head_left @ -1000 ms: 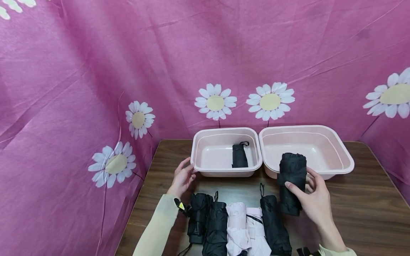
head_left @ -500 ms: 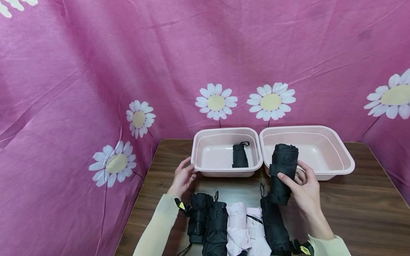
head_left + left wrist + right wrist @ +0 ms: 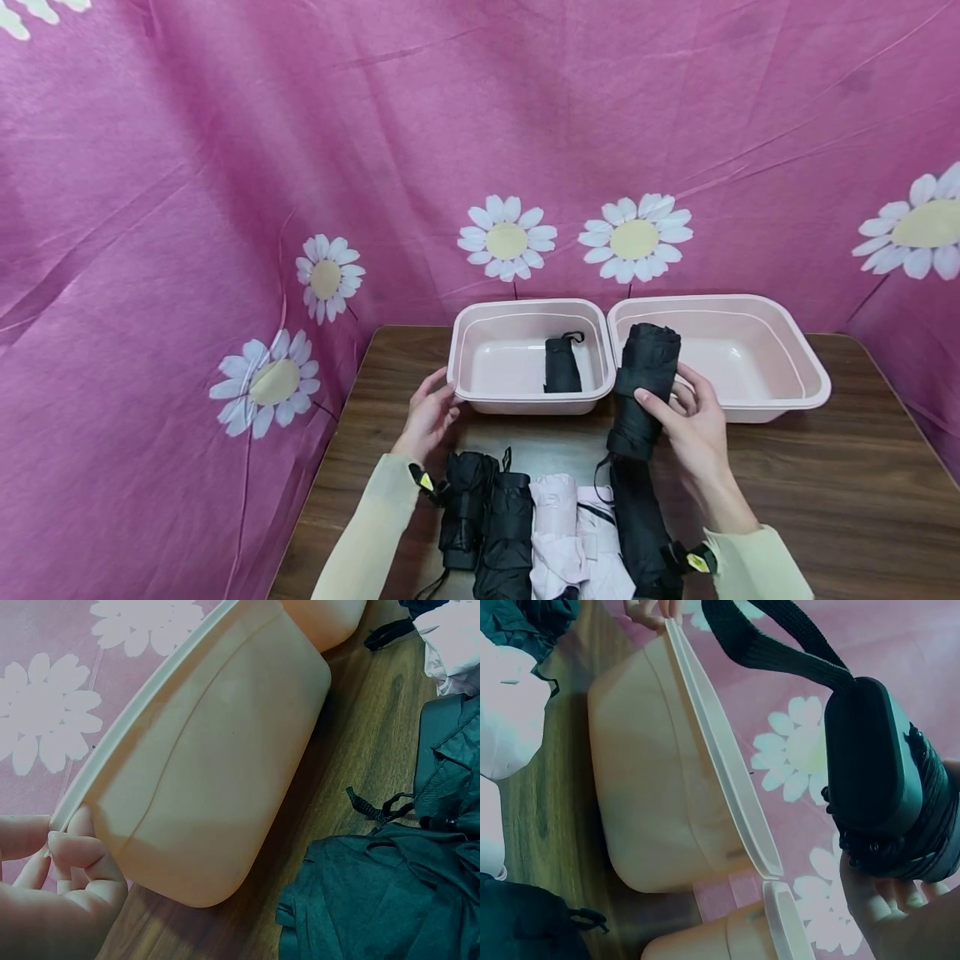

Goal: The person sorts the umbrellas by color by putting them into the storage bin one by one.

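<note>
My right hand [image 3: 697, 429] grips a black folded umbrella [image 3: 647, 383], held slightly tilted in front of the gap between two pale pink plastic basins. Its handle end and black wrist strap [image 3: 780, 645] show large in the right wrist view. With thumb and fingers my left hand [image 3: 64, 877] pinches the rim of the left basin [image 3: 217, 742] at its near left corner. Inside that left basin lies a small black folded umbrella [image 3: 562, 365]. The held umbrella overlaps the near left corner of the right basin [image 3: 795, 392] in the head view.
A row of folded umbrellas lies along the near side of the wooden table [image 3: 840, 475]: black ones [image 3: 465, 508] at left, two pale pink ones [image 3: 557, 533] in the middle, a black one [image 3: 647, 533] at right. A pink flowered cloth [image 3: 420, 167] hangs behind.
My right hand has carried the black umbrella to the left and away from me, from before the right basin to the gap between both. The left hand has stayed put.
</note>
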Motion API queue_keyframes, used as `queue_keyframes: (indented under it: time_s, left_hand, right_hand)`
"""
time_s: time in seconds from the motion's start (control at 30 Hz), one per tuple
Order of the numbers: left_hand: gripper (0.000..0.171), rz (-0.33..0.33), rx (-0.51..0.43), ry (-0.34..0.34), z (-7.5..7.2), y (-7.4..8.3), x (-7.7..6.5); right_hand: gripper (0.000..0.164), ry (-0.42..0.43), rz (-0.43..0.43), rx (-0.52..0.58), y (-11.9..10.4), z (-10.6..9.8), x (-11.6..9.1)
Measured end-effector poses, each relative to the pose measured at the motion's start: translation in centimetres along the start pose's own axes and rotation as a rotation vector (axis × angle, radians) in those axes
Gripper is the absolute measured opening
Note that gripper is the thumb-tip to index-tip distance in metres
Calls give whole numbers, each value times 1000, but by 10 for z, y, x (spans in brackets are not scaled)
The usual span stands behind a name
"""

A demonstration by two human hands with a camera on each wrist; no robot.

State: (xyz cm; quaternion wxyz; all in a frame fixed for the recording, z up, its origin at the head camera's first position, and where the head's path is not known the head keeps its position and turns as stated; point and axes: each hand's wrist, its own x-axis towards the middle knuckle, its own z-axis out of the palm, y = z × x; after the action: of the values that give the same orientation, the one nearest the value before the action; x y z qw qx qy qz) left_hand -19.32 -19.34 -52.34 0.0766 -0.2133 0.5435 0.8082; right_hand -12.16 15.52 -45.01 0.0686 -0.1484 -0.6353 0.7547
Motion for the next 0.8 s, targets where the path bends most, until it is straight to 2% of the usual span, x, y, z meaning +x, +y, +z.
queue_keyframes:
  time_s: [0.17,0.43,0.57,0.8]
  left_hand:
    - [45,-6,3,10,0,1,0]
    - [45,0,-4,12,0,0,0]
    - [44,1,3,12,0,0,0]
    - [44,-4,-1,19,1,0,0]
  right_hand:
    - [72,-64,-11,27,4,6,7]
    - [75,-140,-8,-21,6,20,19]
    - [77,-182,1,-9,5,26,24]
    - [79,-219,-5,-2,8,37,35]
